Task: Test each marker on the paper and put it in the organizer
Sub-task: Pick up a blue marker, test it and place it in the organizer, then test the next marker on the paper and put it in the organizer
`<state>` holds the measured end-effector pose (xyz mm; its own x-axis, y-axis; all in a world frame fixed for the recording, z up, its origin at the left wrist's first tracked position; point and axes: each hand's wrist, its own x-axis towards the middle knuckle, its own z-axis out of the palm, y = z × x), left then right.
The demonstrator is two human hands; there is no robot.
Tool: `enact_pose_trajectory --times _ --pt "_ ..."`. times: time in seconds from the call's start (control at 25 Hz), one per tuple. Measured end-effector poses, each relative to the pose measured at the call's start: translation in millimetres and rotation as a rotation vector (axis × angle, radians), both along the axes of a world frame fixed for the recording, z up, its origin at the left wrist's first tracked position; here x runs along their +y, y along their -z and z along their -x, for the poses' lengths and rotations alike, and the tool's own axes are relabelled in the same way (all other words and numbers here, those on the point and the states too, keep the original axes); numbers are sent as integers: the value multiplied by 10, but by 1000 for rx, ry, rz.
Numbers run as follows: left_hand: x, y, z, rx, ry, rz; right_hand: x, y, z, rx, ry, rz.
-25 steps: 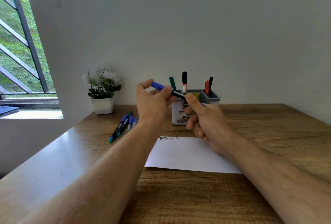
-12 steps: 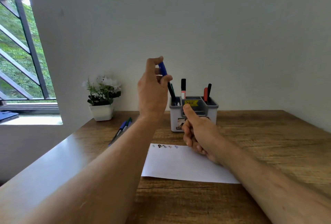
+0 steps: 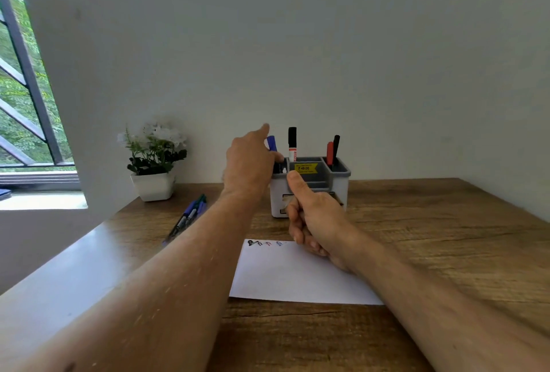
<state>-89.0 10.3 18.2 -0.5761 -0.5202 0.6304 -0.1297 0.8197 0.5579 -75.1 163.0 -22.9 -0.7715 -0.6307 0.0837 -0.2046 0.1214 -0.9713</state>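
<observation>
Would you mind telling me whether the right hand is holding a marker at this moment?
No, the right hand rests with curled fingers and raised thumb at the paper's far edge, with no marker visible in it.

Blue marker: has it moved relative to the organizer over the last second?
Yes. The blue marker, earlier held in front of and above the organizer, now stands in its left compartment, with the left hand at it.
</observation>
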Motion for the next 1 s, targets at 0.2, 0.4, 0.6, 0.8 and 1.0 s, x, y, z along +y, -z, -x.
enact_pose_trajectory --times 0.2,0.4,0.6,0.8,1.0 --pt "-72 -123 -177 -44 -74 -51 11 -14 -39 27 13 -5" --pt "-204 -162 -629 -353 -255 27 34 -30 -95 84 20 -41" --pt "-338 66 -917 -480 -288 -1 28 -12 -87 94 11 -26" --pt "-332 136 -901 -556 -296 86 12 -6 -57 94 8 -26" --pt "-297 246 -863 -553 -351 244 6 4 -45 107 -7 -25"
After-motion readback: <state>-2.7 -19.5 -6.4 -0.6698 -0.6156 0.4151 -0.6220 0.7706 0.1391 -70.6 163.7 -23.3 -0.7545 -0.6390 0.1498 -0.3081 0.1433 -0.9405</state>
